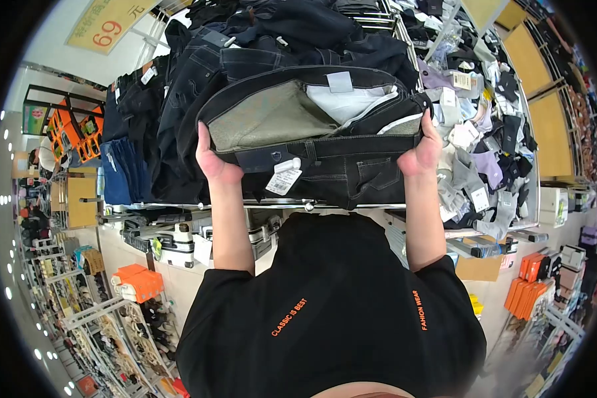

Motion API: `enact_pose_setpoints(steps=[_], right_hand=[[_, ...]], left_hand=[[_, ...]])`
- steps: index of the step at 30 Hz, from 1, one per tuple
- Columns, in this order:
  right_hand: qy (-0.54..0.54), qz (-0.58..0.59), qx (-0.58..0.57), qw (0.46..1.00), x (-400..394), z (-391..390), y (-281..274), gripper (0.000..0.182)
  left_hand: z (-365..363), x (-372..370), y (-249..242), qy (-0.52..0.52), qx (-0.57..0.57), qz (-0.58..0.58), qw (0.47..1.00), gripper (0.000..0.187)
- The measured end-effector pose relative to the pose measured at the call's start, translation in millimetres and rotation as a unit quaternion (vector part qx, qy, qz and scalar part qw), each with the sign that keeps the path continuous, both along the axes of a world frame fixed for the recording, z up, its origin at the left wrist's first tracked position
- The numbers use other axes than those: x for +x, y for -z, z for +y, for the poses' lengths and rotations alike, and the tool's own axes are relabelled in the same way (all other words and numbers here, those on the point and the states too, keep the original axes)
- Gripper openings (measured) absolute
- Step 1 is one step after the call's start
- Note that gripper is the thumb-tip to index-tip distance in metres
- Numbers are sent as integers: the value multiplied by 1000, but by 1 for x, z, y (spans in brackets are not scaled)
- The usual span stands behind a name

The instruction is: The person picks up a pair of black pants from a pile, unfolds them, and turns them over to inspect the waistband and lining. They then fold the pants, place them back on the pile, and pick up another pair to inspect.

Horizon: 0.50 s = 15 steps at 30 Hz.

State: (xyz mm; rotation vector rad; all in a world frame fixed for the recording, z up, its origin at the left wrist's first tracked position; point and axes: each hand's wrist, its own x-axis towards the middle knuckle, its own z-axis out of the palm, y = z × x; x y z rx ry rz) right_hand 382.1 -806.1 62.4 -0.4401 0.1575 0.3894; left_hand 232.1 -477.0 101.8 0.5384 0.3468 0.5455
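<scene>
At a clothing display stand [252, 204], we stood at the near edge with a heap of dark garments [265, 36] stretching to the far edge and small assorted garments [474, 139] piled beyond the right side. A folded stack of blue jeans [123, 174] lay toward the near left corner.

Above the middle of the near edge, we held a pair of black jeans [331, 169], its long axis running left to right across our front and nearly parallel to that edge. The waistband [351, 144] gaped open, showing the pale inside; we could not tell whether the cloth below touched the heap.

We had both forearms, left [231, 219] and right [424, 219], reaching forward, roughly parallel and set wide apart, with the wrists bent. The left hand [217, 159] gripped the left end of the waistband and the right hand [423, 152] the right end, so neither was clearly nearer the middle. Our thumbs lay along the ends; most of our fingers were hidden by the cloth. Between the hands, nearer the left, a dark patch [265, 159] and a white tag [283, 181] faced us.
</scene>
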Motion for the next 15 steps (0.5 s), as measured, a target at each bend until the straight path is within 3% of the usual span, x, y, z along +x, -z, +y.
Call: enact_pose_setpoints(steps=[5, 9, 15], right_hand=[[32, 17, -26, 999, -25, 43, -19, 34], [-34, -60, 54, 996, -44, 65, -34, 37], [-58, -113, 77, 989, -67, 111, -62, 39]], left_hand=[[46, -32, 3, -7, -28, -44, 999, 46], [83, -55, 10, 80, -55, -179, 979, 47], [135, -81, 13, 91, -65, -204, 973, 47]])
